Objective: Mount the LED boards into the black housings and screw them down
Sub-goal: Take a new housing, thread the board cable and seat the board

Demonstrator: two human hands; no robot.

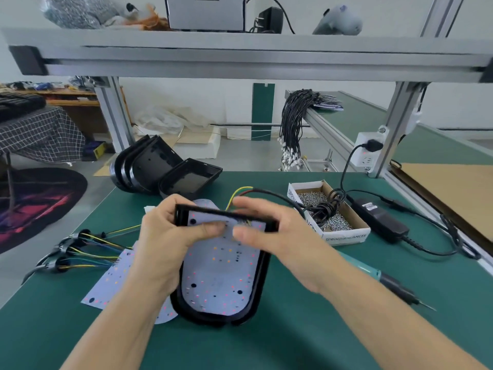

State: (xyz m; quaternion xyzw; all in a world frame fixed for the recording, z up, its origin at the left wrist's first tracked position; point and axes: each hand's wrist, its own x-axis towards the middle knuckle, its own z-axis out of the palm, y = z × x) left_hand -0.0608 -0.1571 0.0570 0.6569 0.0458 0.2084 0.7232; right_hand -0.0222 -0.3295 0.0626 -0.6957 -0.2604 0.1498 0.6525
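Now both hands grip the housing (256,284) centre-near: left hand (162,236) on its far-left corner, right hand (269,231) thumb pressing the board (218,273). Seat it flat, wires unpinched, before fetching screws (317,201).

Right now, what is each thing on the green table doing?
Left hand: grips the black housing's left edge.
Right hand: fingers over the housing's top edge, blurred.
Black housing: tilted up, LED board inside.
LED board: lying in the housing.
Spare boards: flat on the table, wires attached.
Empty housings: stacked at the back.
Screw box: open, holding screws.
Screwdriver: lying untouched.
Power plug: plugged in.
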